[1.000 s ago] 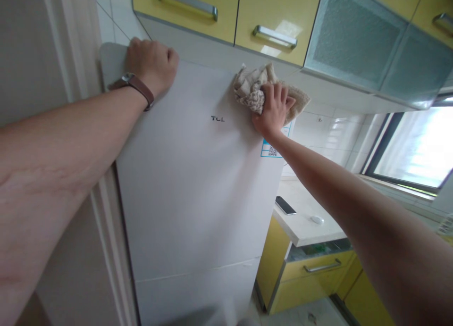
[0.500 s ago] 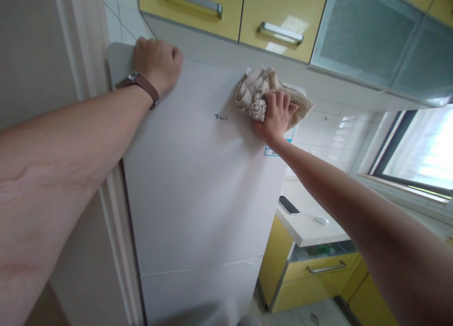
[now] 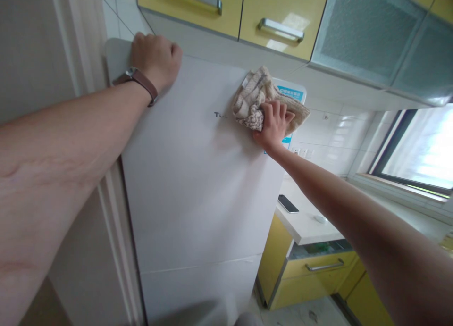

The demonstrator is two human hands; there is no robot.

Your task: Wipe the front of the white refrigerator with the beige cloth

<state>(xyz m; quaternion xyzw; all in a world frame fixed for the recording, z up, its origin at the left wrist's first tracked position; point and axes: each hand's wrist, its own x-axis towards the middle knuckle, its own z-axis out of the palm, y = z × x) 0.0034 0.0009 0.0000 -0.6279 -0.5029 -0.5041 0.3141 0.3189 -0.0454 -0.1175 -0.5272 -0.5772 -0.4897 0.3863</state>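
head view: cloth (image 3: 253,102) half-hides fridge logo (image 3: 218,114); yellow cabinets (image 3: 279,5) just above.

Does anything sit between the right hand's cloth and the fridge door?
Nothing visible: the right hand presses the cloth against the fridge door. A blue label lies partly under it; the left hand grips the opposite top corner.
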